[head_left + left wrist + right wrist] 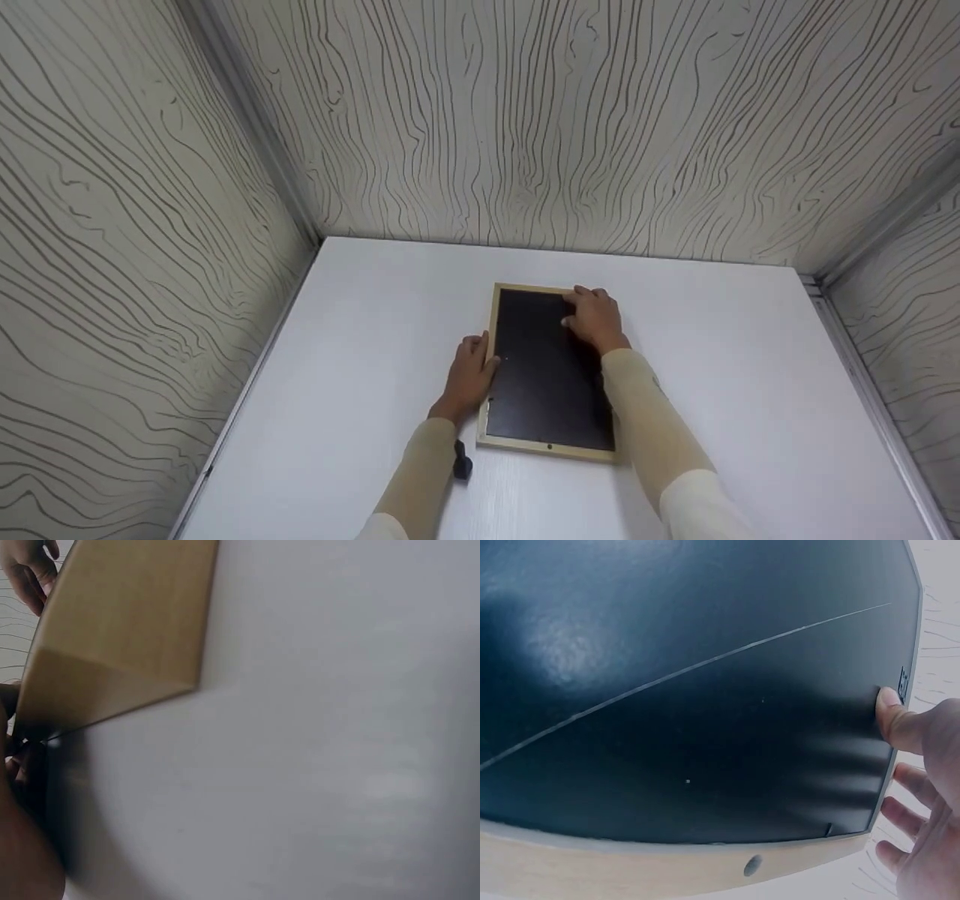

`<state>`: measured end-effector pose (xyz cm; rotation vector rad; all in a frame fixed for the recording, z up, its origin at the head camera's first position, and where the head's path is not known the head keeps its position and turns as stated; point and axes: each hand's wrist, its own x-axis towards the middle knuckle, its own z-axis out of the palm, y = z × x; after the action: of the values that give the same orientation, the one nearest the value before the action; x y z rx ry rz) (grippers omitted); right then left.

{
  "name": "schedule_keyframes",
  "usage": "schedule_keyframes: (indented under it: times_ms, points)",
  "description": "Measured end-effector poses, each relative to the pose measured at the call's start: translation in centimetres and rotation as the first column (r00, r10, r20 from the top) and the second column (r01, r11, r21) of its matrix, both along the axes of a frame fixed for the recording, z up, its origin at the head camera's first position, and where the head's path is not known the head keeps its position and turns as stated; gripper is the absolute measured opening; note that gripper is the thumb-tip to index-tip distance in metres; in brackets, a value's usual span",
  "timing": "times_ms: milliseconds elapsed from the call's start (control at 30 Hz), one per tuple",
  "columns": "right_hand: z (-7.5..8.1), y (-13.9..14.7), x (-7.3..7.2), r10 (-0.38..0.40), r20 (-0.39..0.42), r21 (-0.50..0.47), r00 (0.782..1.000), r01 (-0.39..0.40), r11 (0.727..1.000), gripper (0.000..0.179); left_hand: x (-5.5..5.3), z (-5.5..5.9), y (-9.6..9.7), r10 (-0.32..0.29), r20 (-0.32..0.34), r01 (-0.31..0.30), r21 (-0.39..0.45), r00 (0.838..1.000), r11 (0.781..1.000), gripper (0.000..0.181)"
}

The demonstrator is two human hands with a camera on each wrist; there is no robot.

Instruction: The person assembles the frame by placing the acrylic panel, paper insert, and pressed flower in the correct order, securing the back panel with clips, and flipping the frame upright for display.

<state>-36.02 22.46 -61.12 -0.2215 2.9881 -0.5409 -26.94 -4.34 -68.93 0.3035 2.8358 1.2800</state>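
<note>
A rectangular black panel [551, 375] with a pale wooden frame [547, 448] is between both hands above the white table; whether it touches the tabletop is hard to tell. My left hand [469, 375] grips its left side near the middle, thumb at the front edge. At the upper right corner, my right hand [596, 315] holds the frame's edge. In the right wrist view its thumb [900, 724] rests on the black face while the fingers lie beyond the edge. The left wrist view shows the frame's wooden side [124, 615]; much of the left hand [22, 832] is cut off there.
A small black object [462, 461] is beside the left wrist. The white table [375, 337] is enclosed by wood-grain patterned walls [525, 127] at the back and both sides, with metal rails [255, 112] at the corners.
</note>
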Motion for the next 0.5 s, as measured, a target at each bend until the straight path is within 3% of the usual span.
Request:
schedule_keyframes:
  times_ms: [267, 500]
  points:
    - [0.05, -0.24, -0.17, 0.006, 0.051, 0.020, 0.999, -0.007, 1.000, 0.055, 0.12, 0.03, 0.01, 0.017, 0.000, -0.017, -0.006, 1.000, 1.000, 0.063]
    - [-0.18, -0.21, -0.43, 0.017, 0.031, 0.045, 0.999, -0.019, 0.999, 0.047, 0.22, 0.17, 0.06, 0.020, -0.016, -0.020, 0.003, 1.000, 1.000, 0.063]
